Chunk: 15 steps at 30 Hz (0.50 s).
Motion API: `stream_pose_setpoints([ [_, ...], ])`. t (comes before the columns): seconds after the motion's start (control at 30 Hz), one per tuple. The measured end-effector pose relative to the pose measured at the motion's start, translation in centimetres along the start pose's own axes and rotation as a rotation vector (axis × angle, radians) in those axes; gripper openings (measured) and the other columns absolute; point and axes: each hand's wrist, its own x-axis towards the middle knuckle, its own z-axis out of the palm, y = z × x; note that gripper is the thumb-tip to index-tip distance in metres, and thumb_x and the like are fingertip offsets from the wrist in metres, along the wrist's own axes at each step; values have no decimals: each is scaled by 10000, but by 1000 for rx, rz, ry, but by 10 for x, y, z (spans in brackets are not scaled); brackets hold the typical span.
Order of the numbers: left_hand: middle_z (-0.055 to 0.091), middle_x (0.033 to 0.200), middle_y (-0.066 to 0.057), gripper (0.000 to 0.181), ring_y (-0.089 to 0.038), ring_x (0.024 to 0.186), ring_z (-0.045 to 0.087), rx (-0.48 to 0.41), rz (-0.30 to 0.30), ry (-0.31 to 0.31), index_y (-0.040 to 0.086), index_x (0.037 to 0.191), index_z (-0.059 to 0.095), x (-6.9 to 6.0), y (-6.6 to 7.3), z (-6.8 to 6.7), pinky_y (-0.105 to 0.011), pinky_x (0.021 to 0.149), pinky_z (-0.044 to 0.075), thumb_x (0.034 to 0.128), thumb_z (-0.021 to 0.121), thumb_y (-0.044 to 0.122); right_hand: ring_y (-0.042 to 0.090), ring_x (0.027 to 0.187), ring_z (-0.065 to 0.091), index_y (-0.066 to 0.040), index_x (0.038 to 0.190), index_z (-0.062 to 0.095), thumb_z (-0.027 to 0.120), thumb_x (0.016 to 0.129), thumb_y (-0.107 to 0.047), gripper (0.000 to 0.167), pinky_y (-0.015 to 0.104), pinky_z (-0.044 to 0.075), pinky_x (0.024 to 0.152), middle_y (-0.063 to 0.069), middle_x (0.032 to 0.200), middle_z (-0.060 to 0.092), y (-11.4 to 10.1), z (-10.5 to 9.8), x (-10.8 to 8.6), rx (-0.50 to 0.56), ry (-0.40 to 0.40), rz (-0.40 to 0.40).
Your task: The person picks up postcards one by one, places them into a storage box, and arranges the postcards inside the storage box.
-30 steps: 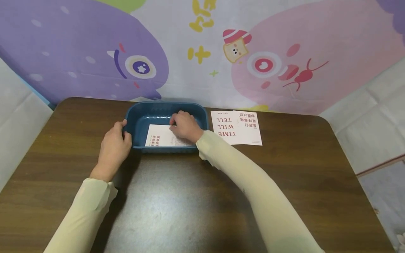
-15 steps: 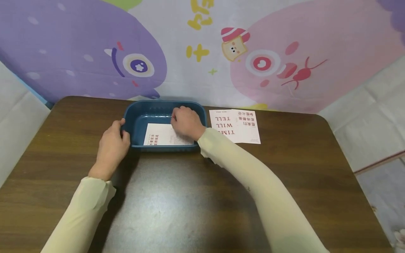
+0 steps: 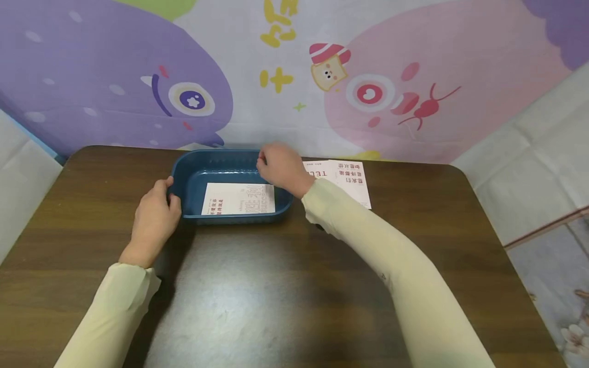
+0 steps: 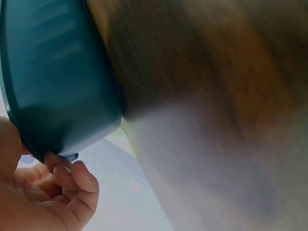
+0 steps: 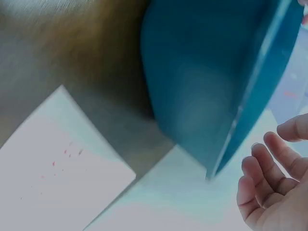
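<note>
A dark blue plastic basin (image 3: 221,161) stands near the table's back edge. Its left-end rim is gripped by my left hand (image 3: 154,217), the thumb on one side and curled fingers on the other in the left wrist view. Inside the basin lies a white printed card (image 3: 239,198). Over the basin's right end hovers my right hand (image 3: 285,168); in the right wrist view its fingers (image 5: 262,166) are loosely bent, apart from the rim, and hold nothing. White cards with red print (image 3: 352,181) lie overlapping to the basin's right, partly hidden by the right hand and sleeve.
Everything stands on a dark brown wooden table (image 3: 276,286) with rounded back corners. Behind it hangs a cartoon-printed cloth (image 3: 257,117), close to the basin. Pale panels (image 3: 534,168) border the table at the sides.
My right hand has lifted away from the card in the basin and moved right toward the basin's right end. The left hand stays at the rim. The view has shifted slightly.
</note>
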Motion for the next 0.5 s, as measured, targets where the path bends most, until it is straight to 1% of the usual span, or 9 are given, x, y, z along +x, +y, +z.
stream_pose_setpoints([
  [0.07, 476, 1351, -274, 446, -480, 1167, 477, -1, 6, 2, -85, 1322, 413, 0, 0, 0, -591, 946, 380, 928, 356, 115, 156, 591, 455, -104, 784, 598, 449, 943, -217, 246, 273, 362, 572, 32, 701, 557, 6, -7, -2, 9, 19, 22],
  [0.17, 482, 1340, -282, 443, -484, 1160, 478, -7, 14, 7, -87, 1316, 419, 0, 0, 0, -591, 938, 381, 925, 361, 113, 163, 651, 490, -95, 857, 615, 459, 942, -229, 223, 289, 410, 603, 43, 815, 599, 15, -15, -6, 6, 37, 63],
  [0.23, 483, 1337, -285, 442, -482, 1159, 478, -7, 16, 7, -85, 1317, 420, 0, 0, 0, -590, 936, 380, 925, 363, 112, 172, 715, 530, -90, 921, 632, 470, 937, -233, 217, 311, 458, 652, 52, 911, 631, 21, -20, -9, 7, 51, 87],
  [0.3, 481, 1339, -284, 442, -477, 1162, 477, -7, 16, 5, -84, 1319, 417, 0, 0, 0, -588, 939, 378, 927, 363, 112, 182, 768, 551, -86, 947, 640, 474, 932, -238, 226, 334, 486, 695, 60, 966, 645, 29, -24, -12, 6, 63, 109],
  [0.37, 476, 1346, -280, 443, -473, 1165, 476, -7, 15, 2, -81, 1325, 412, 0, -1, 0, -588, 941, 377, 930, 362, 114, 192, 804, 558, -80, 947, 640, 478, 925, -236, 226, 350, 495, 723, 66, 979, 646, 37, -26, -16, 13, 70, 131],
  [0.5, 470, 1356, -276, 446, -469, 1167, 477, -10, 14, -5, -78, 1331, 406, 0, -1, -1, -588, 937, 379, 935, 361, 121, 204, 798, 556, -68, 951, 630, 474, 918, -229, 226, 354, 491, 704, 70, 979, 639, 55, -29, -24, 22, 71, 177],
])
